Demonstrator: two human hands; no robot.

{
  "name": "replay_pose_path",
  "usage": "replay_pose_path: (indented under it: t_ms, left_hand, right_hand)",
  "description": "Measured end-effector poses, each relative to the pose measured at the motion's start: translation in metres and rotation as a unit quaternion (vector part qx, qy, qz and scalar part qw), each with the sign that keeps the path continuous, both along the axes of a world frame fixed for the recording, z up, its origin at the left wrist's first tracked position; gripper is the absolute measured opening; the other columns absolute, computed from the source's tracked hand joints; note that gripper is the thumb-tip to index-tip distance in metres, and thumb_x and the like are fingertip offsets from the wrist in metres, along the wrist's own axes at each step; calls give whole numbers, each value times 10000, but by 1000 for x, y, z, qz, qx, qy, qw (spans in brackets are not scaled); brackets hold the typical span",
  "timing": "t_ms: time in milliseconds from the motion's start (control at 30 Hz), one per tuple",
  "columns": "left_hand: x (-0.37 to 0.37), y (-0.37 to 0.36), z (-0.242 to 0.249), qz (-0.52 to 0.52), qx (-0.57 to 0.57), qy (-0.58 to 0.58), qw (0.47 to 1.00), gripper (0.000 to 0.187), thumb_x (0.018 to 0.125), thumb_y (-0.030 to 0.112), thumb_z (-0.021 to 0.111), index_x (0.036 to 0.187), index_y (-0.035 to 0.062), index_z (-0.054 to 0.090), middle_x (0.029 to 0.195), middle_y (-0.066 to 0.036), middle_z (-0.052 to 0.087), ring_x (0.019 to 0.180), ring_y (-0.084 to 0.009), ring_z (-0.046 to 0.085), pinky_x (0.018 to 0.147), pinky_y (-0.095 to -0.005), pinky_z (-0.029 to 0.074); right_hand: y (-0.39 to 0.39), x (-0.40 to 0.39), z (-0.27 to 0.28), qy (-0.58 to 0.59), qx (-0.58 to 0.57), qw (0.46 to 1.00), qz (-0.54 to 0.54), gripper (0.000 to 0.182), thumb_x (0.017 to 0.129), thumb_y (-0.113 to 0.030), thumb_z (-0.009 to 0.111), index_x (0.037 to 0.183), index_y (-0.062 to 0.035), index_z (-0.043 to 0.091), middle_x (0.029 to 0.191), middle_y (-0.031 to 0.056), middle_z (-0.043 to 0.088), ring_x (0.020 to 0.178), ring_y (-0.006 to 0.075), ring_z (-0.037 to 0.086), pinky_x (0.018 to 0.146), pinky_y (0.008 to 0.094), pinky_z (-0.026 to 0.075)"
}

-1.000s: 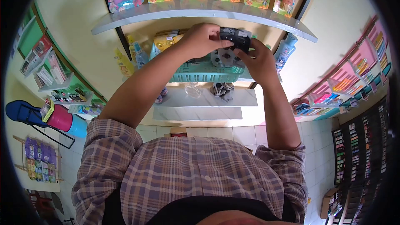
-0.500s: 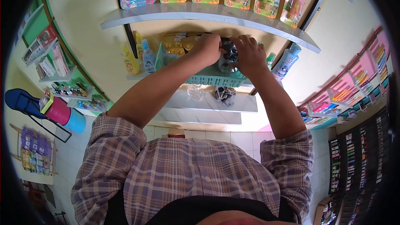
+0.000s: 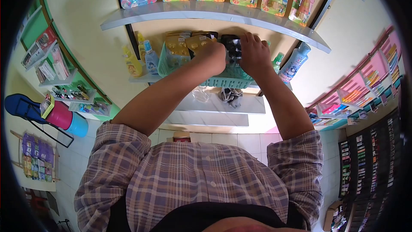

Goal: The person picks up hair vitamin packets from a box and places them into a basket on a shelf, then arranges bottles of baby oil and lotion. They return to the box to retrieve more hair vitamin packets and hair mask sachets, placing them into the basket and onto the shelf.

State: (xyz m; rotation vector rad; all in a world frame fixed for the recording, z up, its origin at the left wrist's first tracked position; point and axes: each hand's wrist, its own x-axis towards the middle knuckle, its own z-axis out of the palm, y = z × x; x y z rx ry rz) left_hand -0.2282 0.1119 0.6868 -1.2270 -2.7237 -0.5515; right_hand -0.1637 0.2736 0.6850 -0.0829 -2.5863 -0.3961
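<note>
A teal plastic basket (image 3: 226, 81) sits on a wall shelf in front of me. On its left side stand gold-coloured cards with clear blister fronts (image 3: 177, 48). A black blister pack (image 3: 232, 48) is upright on the right side. My right hand (image 3: 256, 56) grips this pack's right edge, fingers over the top. My left hand (image 3: 213, 56) is curled closed above the basket's middle, just left of the pack; its fingertips are hidden, so I cannot see what it holds.
Yellow bottle (image 3: 132, 62) and blue bottle (image 3: 151, 59) flank the basket's left; a green-capped bottle (image 3: 278, 60) and larger blue bottle (image 3: 295, 64) stand right. The shelf above (image 3: 214, 10) carries carded goods. Below, a crumpled dark-and-white item (image 3: 231, 96) lies on a shelf.
My left hand has moved down and slightly left, off the black pack's upper edge. The pack now sits more to the left, with less of its clear front showing. My right hand stays beside it.
</note>
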Motion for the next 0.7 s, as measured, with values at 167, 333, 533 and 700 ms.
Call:
replay_pose_path:
  t_ms: [167,333,533,700]
  left_hand:
    - [-7,11,-10,3,7,-8,1000,294,877,237,699,867,-57,707,880,-259,695,888,-408,686,816,-463,545]
    - [-14,20,-19,5,27,-16,1000,246,876,197,677,846,-46,703,859,-260,694,885,-406,686,804,-464,547]
    - [-12,23,-21,2,88,-6,996,235,879,182,674,918,-50,662,890,-264,691,895,-415,679,807,-474,542]
    - [-11,22,-15,-21,76,-45,996,225,877,155,673,936,-58,631,912,-266,685,923,-425,667,835,-485,523]
  right_hand:
    - [-7,4,3,-5,-38,999,-14,739,650,-215,877,1259,-34,500,1247,123,553,1184,298,572,949,445,489]
    - [-3,1,-3,47,-11,999,5,546,700,-186,814,1148,-20,552,1157,113,554,1123,283,590,886,429,509]
    - [-2,1,-3,53,-10,999,3,453,738,-135,753,1131,-11,565,1133,121,551,1095,285,597,853,427,511]
    - [-4,1,-4,68,6,998,13,467,734,-149,761,1141,-30,568,1114,108,563,1077,278,600,845,427,505]
